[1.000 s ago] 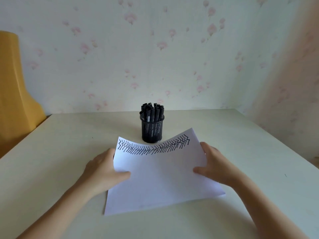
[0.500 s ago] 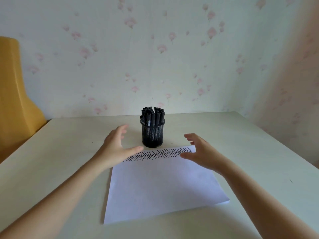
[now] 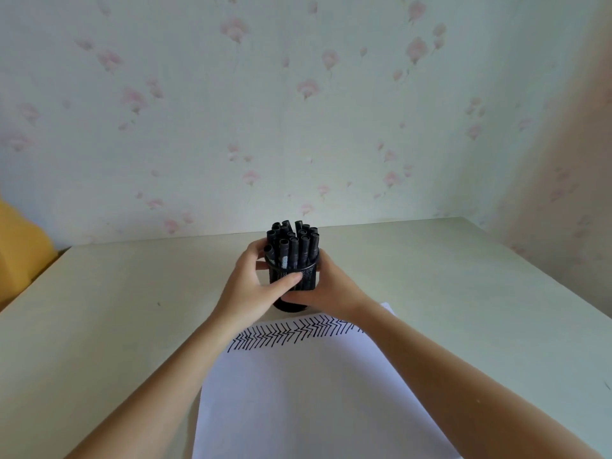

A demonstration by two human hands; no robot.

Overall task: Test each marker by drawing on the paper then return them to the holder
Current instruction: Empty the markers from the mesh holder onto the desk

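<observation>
Plenty of bare table (image 3: 447, 293) on both sides of the paper (image 3: 298, 392), wall right behind. Both hands, left hand (image 3: 248, 289) and right hand (image 3: 331, 289), wrap around the black mesh holder (image 3: 306, 274) full of markers (image 3: 293, 241), just past the paper's scribbled edge. Pale floral wallpaper (image 3: 298, 111).

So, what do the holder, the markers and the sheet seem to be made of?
The holder looks like black metal mesh, matte: its wall shows a fine grid, though coated plastic is possible. The markers look like black plastic, slightly glossy, with printed labels. The sheet looks like plain white paper, matte, thin and flat, with black ink strokes along its far edge.
</observation>
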